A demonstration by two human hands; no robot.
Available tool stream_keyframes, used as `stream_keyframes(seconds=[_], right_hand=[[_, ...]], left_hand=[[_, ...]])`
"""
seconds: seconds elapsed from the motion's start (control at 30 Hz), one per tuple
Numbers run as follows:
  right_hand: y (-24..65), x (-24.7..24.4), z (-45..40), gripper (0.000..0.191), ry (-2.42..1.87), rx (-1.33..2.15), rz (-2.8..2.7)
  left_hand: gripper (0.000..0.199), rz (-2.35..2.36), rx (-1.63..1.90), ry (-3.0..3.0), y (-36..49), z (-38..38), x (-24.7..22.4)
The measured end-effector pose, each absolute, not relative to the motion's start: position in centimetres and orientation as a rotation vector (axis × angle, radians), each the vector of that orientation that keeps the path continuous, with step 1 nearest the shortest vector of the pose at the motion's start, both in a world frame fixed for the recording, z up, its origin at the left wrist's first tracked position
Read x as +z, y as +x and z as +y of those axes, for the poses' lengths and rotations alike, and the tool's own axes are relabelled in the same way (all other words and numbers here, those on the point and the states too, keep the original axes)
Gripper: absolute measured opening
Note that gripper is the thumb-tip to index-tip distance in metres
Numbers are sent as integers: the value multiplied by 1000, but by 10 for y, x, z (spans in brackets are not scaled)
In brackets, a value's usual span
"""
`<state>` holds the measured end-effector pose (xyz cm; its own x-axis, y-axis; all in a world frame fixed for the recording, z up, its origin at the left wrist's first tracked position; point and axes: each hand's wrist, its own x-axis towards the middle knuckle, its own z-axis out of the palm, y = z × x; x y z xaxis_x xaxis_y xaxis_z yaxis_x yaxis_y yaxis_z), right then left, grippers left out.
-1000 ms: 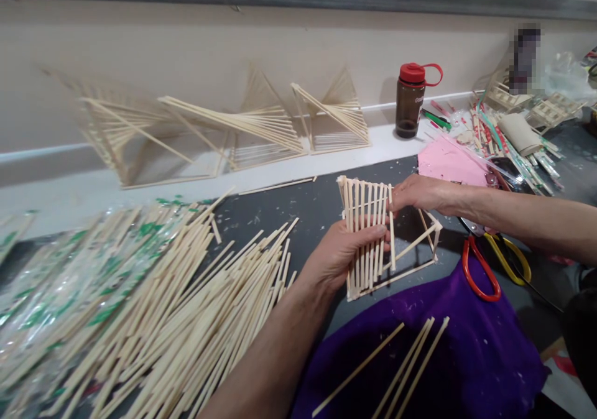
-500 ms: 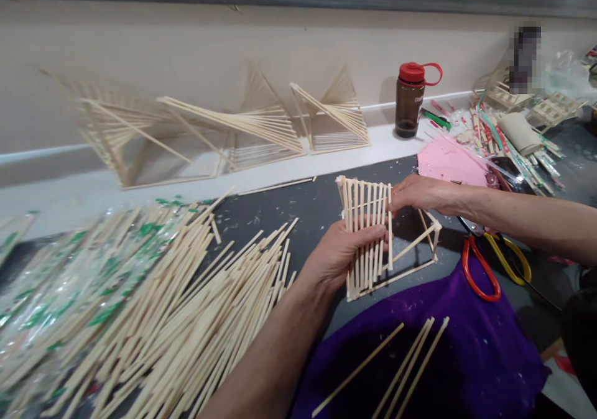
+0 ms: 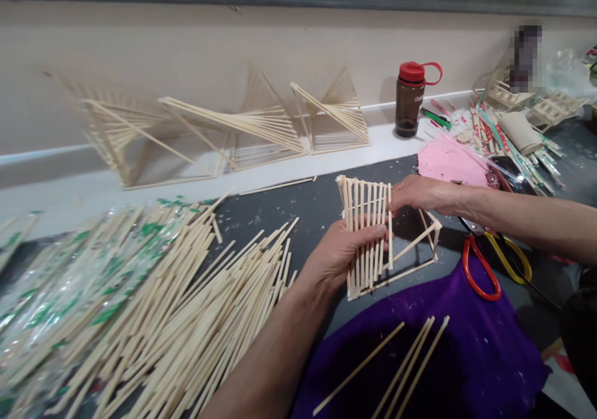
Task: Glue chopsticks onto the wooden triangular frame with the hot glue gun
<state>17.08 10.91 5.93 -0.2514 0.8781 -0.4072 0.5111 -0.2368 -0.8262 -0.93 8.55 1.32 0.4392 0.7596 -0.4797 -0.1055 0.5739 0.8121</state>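
A small frame of thin wooden sticks (image 3: 366, 257) stands tilted over the dark table, with a row of sticks side by side along its near face. My left hand (image 3: 342, 248) grips it from the left, thumb across the row and fingers behind. At the upper right end of the row, my right hand (image 3: 415, 194) pinches a stick (image 3: 390, 232) near its top; the fingertips are partly hidden. The open triangular end of the frame reaches right, below my right wrist. Several loose sticks (image 3: 415, 357) lie on the purple cloth (image 3: 489, 357) in front.
Many loose sticks (image 3: 200, 319) and plastic-wrapped chopsticks (image 3: 93, 270) cover the left. Finished-looking twisted stick structures (image 3: 265, 127) stand along the wall. A red-lidded bottle (image 3: 409, 105) is behind. Scissors with red and yellow handles (image 3: 480, 276), pink sheet (image 3: 448, 161) and wrapped sticks lie right.
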Motion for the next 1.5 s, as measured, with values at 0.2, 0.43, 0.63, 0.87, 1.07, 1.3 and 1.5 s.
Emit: stream_keyframes(seconds=[0.2, 0.43, 0.63, 0.87, 1.07, 1.3, 1.5], right_hand=[[172, 61, 108, 18, -1669, 1458, -1695], [174, 56, 109, 18, -1625, 1423, -1712], [174, 54, 110, 24, -1624, 1398, -1714], [175, 51, 110, 23, -1614, 1389, -1703], [175, 52, 111, 20, -1646, 1373, -1710], [171, 58, 108, 21, -1668, 1415, -1683], [172, 59, 107, 18, -1665, 1435, -1699]], left_hand=[[29, 962, 625, 791, -8, 85, 14], [29, 948, 647, 761, -4, 85, 15], [29, 893, 675, 755, -4, 84, 18], [27, 898, 649, 760, -4, 84, 19], [25, 914, 637, 764, -4, 86, 14], [29, 958, 663, 758, -3, 86, 16], [33, 997, 693, 759, -3, 84, 17]])
